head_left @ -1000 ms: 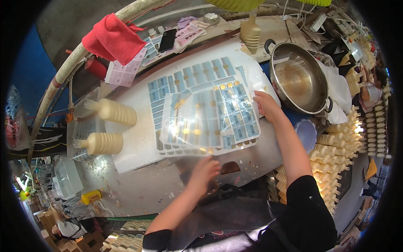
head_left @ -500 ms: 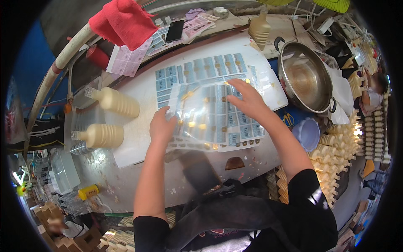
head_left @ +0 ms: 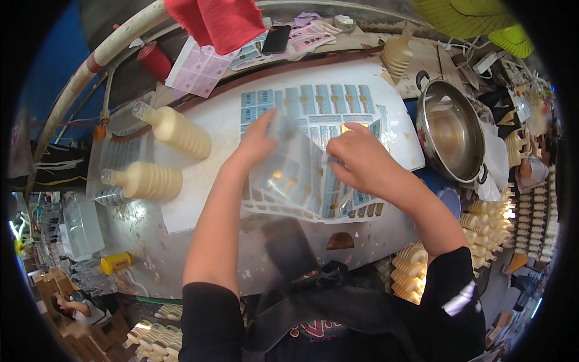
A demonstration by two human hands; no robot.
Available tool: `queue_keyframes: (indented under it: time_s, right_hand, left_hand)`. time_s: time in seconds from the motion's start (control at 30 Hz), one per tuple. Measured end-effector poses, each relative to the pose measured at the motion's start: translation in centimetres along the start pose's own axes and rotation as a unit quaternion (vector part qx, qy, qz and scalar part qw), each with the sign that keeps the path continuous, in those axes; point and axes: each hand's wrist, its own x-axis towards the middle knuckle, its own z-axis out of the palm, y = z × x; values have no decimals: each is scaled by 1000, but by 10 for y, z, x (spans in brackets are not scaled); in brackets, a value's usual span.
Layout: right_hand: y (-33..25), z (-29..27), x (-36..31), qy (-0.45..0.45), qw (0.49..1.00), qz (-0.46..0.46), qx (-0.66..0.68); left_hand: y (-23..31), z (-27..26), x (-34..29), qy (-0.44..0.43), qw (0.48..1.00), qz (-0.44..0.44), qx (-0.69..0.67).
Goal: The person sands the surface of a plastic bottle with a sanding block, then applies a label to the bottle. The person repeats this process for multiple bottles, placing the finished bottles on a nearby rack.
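A clear plastic sheet (head_left: 276, 175) is bent and partly raised between my hands, its upper part blurred. My left hand (head_left: 258, 143) grips its upper left side, fingertips smeared by motion. My right hand (head_left: 363, 158) is closed, thumb and curled fingers pinching the sheet's right side. Beneath and around it lie sheets of light blue labels (head_left: 329, 99) with gold patches, on a white board (head_left: 214, 187). The clear sheet hides part of those labels.
Two cream ribbed bottles (head_left: 151, 181) lie left of the board. A steel pan (head_left: 452, 131) stands at the right, with rows of cream bottles (head_left: 410, 271) below it. A red cloth (head_left: 220, 24) hangs over a pipe; a black phone (head_left: 276, 40) lies behind the board. Another person (head_left: 81, 304) is at lower left.
The clear sheet, spread fairly flat before, is now bent and lifted. My left hand has moved up and right; my right hand has come lower, its fingers curling in. The view has shifted slightly.
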Motion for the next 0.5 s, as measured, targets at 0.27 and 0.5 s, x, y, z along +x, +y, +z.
queue_keyframes:
  time_s: [0.27, 0.5]
  right_hand:
    - [-20, -26, -20, -43, 993, 95, 50]
    - [59, -41, -43, -153, 975, 162, -20]
  left_hand:
    - [6, -29, -6, -122, 959, -142, -211]
    - [28, -45, -57, -40, 944, -60, -322]
